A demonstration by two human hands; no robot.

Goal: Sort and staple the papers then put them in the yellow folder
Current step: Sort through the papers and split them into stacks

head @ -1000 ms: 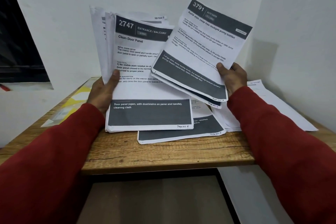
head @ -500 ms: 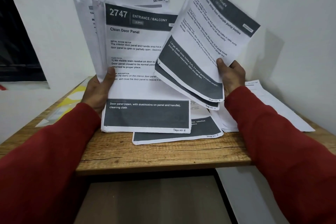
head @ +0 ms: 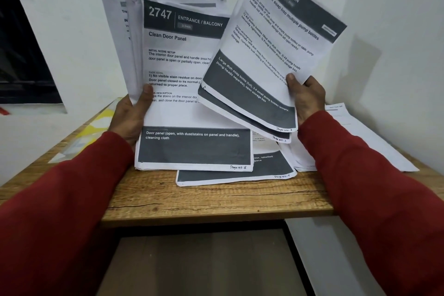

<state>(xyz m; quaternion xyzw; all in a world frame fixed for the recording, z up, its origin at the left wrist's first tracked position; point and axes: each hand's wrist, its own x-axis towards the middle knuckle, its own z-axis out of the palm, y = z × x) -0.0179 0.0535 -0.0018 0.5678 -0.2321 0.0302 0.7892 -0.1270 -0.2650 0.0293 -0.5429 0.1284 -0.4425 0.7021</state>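
While both my hands are full, I am mid-sort: my left hand grips the thick stack fronted by page 5, my right hand pinches pages 3 and 2. Next, I reckon, comes ordering by page number; the yellow folder lies on the table at nine o'clock.

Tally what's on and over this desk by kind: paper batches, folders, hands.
Paper batches: 4 (the white printed stack in the left hand, the white sheets in the right hand, a loose printed sheet, a white pile at right)
Yellow folder: 1
Hands: 2
Total: 7
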